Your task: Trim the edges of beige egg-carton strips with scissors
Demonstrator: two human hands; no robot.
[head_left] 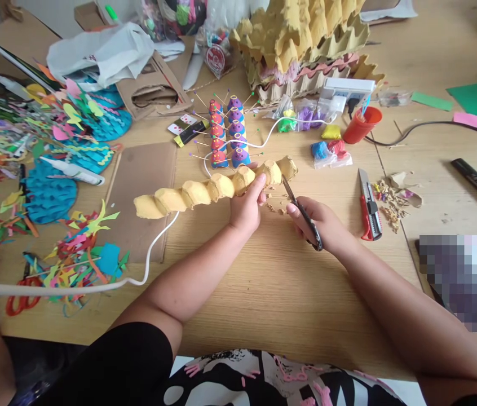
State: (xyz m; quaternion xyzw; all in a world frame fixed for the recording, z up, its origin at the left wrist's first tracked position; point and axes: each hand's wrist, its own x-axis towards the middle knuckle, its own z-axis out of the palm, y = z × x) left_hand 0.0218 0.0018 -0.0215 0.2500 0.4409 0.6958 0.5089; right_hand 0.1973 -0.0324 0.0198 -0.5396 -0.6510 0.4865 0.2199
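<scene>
A person's left hand (247,207) closes around one long strip of yellow molded pulp (196,193), thumb on top, while the right hand (322,223) curls around one pair of black-handled scissors (304,213), blades against the strip's right end. The strip, a row of seven rough, blunt-topped humps, is held above the middle of a wood-grain table (259,299). Beyond it stand two rows of painted cups, one red and blue (217,132), one purple and blue (237,131), bristling with thin, ball-headed pins. To the right are one smooth red plastic tumbler (361,127), one red-and-black utility knife (369,208) and one heap of crumbly scraps (394,197). A stack of bumpy pulp egg trays (301,45) rises at the far side. At left, one pair of red-handled scissors (23,296) lies among bright cut-paper pieces (88,231), near one flat brown cardboard sheet (139,197).
</scene>
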